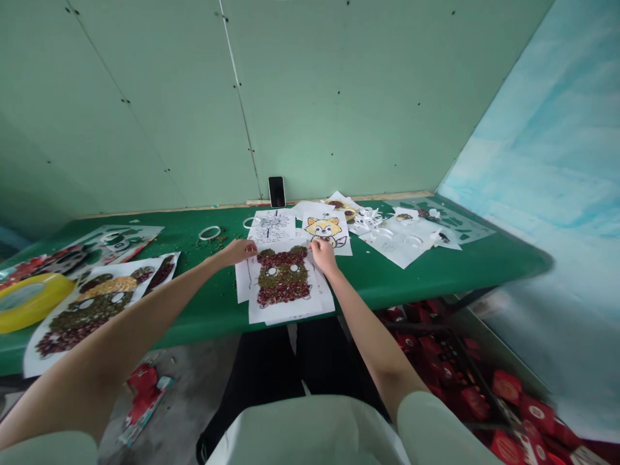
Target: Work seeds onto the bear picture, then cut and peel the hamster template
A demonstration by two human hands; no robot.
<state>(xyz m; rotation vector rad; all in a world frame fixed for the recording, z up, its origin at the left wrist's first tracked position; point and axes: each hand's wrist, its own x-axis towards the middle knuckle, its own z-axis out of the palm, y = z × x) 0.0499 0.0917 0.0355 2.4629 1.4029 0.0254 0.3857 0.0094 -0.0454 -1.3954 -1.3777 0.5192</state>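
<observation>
Head view, so both hands look tiny and far out. The left hand sits on the top left corner of the bear sheet, which lies flat near the front edge of the green table. The right hand is at the bear's ear, fingers bunched narrow. Honestly can't tell if either is pinching anything. The yellow tape roll is cut off at the left edge.
</observation>
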